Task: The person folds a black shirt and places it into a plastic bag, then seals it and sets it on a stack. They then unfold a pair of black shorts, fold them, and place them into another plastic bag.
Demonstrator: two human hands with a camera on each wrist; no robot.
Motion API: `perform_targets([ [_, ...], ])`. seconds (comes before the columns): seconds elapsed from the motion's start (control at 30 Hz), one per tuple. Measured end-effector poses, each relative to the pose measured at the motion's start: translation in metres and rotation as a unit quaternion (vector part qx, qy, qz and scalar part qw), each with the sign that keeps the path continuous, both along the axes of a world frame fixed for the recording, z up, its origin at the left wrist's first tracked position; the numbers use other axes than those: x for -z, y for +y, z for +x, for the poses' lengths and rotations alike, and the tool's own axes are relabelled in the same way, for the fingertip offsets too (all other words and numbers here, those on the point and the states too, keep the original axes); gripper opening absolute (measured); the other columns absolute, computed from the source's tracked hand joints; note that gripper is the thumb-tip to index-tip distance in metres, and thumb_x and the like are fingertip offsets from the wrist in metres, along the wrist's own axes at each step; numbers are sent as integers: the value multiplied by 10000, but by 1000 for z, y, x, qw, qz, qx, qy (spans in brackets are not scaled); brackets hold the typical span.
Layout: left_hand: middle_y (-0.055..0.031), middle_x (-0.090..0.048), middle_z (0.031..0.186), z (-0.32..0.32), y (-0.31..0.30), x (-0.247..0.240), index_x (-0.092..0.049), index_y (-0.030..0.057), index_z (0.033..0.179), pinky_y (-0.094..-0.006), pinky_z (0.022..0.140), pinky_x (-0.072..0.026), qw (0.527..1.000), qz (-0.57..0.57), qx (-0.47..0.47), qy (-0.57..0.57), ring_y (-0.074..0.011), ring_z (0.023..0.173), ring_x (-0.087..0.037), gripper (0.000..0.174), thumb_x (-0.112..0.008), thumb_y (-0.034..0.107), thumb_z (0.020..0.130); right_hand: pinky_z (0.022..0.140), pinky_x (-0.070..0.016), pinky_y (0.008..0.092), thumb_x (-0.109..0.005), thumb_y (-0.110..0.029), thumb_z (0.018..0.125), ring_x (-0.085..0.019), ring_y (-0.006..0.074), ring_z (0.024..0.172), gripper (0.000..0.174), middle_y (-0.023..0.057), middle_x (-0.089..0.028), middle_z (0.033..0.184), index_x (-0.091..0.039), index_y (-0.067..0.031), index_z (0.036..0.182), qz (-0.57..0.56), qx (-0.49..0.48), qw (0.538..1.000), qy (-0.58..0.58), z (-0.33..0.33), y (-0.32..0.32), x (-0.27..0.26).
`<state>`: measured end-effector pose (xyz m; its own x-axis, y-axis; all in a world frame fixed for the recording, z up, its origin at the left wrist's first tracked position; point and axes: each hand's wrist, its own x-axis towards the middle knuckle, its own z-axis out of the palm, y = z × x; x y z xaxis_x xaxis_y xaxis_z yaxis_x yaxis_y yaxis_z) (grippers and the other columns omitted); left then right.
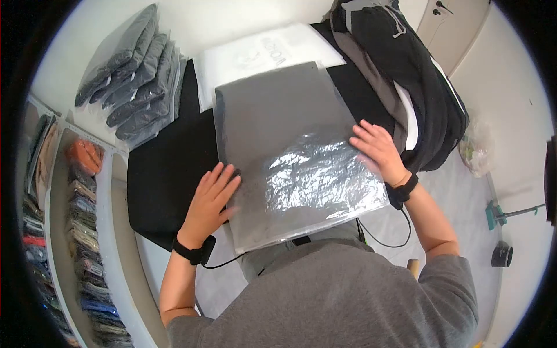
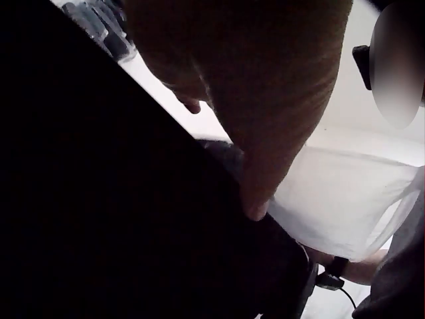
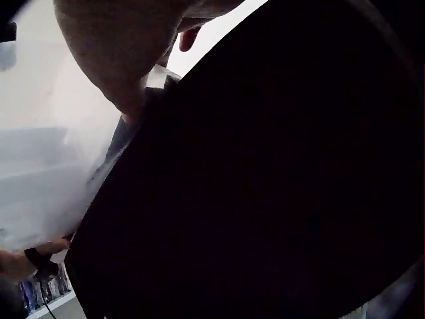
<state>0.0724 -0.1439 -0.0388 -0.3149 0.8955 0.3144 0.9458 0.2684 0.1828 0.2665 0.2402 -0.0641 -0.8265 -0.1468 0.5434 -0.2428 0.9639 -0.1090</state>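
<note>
A grey folded item in a clear plastic bag [image 1: 278,127] lies flat on the black table, its near edge reaching past the table's front toward the person's body. Light glares off the loose plastic at the near right. Along the bag's left side, my left hand [image 1: 210,200] rests with fingers extended, fingertips right at the edge. My right hand [image 1: 378,152] lies at the opposite side, fingers straight and overlapping the bag's right edge. Each wrist view shows its own hand, left [image 2: 259,86] and right [image 3: 119,53], from low beside the dark table side, with the thumb pointing down.
Behind the bag lies a white printed plastic bag [image 1: 261,52]. Stacked bagged dark garments [image 1: 133,75] stand at the back left, and a heap of black and grey clothing [image 1: 400,75] at the right. Shelves of folded clothes [image 1: 87,232] line the left side. Cables run from both wrist cameras.
</note>
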Motion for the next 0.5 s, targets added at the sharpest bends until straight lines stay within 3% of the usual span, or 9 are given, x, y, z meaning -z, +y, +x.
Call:
perform_targets([
  [0.07,-70,-451,1405,-10,13,2,-504,116,1311,-454,1064,-329,996,-39,76,6,-291,1329,-375,655,-730,104,696,1056,-312,441,-667,-113,787,-439,284,1285,408,63,-535,1328,-608,-129,1189,-11,-18,999,-30,-6,3,-3],
  [0.13,-56,-486,1375,-14,20,2,-545,111,1266,-454,1060,-339,995,-37,88,-13,-278,1310,-404,569,-707,84,721,1055,-312,439,-648,-103,807,-453,273,1276,340,41,-575,1288,-643,-135,1145,-25,-37,997,-63,-8,6,-4],
  [0.23,-94,-555,1302,-22,24,-3,-604,67,1180,-437,1070,-334,994,-22,88,-63,-285,1292,-436,394,-657,100,790,1046,-335,408,-592,-157,880,-472,252,1264,228,45,-620,1225,-676,-113,1087,-133,-30,988,-76,-12,11,-7],
  [0.27,-92,-578,1269,-30,25,-9,-615,58,1158,-421,1051,-357,988,16,85,-124,-282,1261,-468,326,-612,111,836,1046,-335,408,-592,-157,880,-472,252,1264,228,45,-620,1225,-676,-113,1087,-134,-31,988,-75,-18,15,-12],
  [0.33,-117,-637,1165,-40,32,-25,-637,24,1103,-355,974,-422,962,105,53,-248,-256,1148,-566,259,-479,147,939,1038,-359,392,-546,-169,918,-474,254,1261,222,67,-622,1220,-674,-91,1081,-255,-78,963,-45,-35,18,-33],
  [0.37,-120,-650,1104,-44,35,-40,-643,15,1063,-338,920,-444,960,116,26,-253,-235,1061,-595,247,-471,149,946,1025,-386,373,-493,-168,946,-489,259,1244,245,99,-622,1213,-667,-55,1075,-356,-61,931,-60,-41,14,-50],
  [0.4,-124,-663,1043,-51,39,-54,-648,6,1023,-322,866,-465,958,129,1,-255,-214,974,-623,245,-464,152,953,988,-418,370,-463,-156,953,-540,272,1173,254,135,-647,1133,-651,-18,1054,-340,-64,938,-19,-51,17,-63],
  [0.47,-94,-648,904,-91,41,-56,-635,-5,930,-296,769,-472,983,156,-2,-94,-159,813,-601,249,-463,172,965,940,-439,369,-450,-158,954,-581,274,1083,251,163,-651,1057,-634,-6,1032,-160,42,986,29,-66,26,-87],
  [0.5,-57,-619,842,-94,53,-67,-611,0,877,-277,713,-470,956,240,25,-169,-131,764,-570,275,-468,214,977,917,-446,372,-457,-155,949,-588,275,1048,239,169,-646,1031,-625,-3,1025,-120,33,986,114,-79,33,-89],
])
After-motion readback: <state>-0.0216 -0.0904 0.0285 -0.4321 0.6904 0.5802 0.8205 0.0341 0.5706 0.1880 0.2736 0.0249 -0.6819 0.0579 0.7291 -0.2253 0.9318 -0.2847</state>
